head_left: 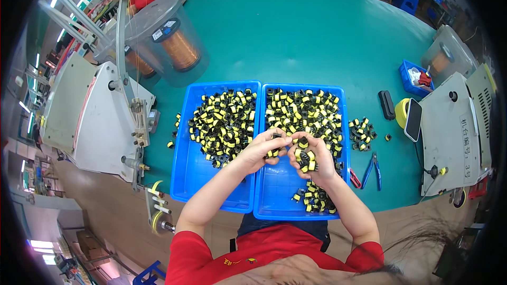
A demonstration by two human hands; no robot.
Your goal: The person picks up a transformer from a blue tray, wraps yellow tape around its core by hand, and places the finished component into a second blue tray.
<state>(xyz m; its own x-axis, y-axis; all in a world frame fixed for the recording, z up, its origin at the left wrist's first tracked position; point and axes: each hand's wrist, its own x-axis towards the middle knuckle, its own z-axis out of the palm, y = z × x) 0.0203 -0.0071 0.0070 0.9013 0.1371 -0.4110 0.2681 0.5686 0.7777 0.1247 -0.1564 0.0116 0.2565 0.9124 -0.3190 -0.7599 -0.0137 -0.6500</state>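
Two blue trays stand side by side in front of me, the left tray (pixel 190 179) and the right tray (pixel 274 198). Both hold heaps of small black coil bobbins wrapped in yellow tape. Over the right tray my hands meet, fingertips nearly touching. My left hand (pixel 256 150) is closed around a bobbin (pixel 273 152), partly hidden by the fingers. Several bobbins (pixel 306 159) lie gathered in my right hand (pixel 323 161), its fingers curled round them. Below it, a smaller group of bobbins (pixel 317 199) sits in the tray's near right corner.
Loose bobbins (pixel 362 134) lie right of the trays, near blue-handled pliers (pixel 376 171) and a red tool (pixel 355 178). White machines flank the green table (pixel 296 31). Copper wire spools (pixel 180 50) stand at the left. A phone-like screen (pixel 413 120) and small blue bin (pixel 416 88) are right.
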